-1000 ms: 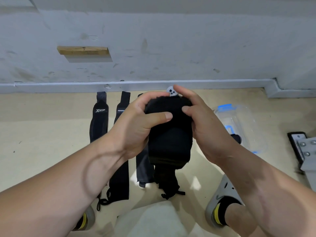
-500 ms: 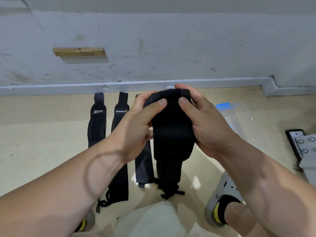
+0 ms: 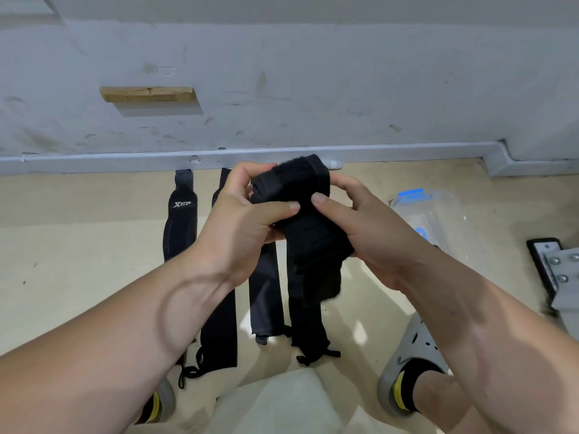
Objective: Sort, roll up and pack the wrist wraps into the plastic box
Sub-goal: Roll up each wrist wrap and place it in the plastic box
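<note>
A black wrist wrap [image 3: 308, 223] is held up in the air between both hands, its top end curled into a roll and its tail hanging down. My left hand [image 3: 247, 223] grips the roll's left side, thumb on its front. My right hand [image 3: 360, 227] grips the right side, thumb pressed next to the left thumb. On the floor below lie several flat black wraps: one with an Xtep logo [image 3: 180, 223], a long one [image 3: 219, 327], a greyer one [image 3: 266, 296] and another [image 3: 305, 324]. The clear plastic box [image 3: 438, 217] with blue clips lies on the floor to the right.
A grey skirting rail [image 3: 125, 158] runs along the wall just behind the wraps. A black and metal plate [image 3: 554, 267] lies at the far right. My feet in grey clogs [image 3: 410, 355] stand on the beige floor near the bottom edge.
The roll at the wrap's top has grown and turned over between my hands. The hanging tail has become shorter.
</note>
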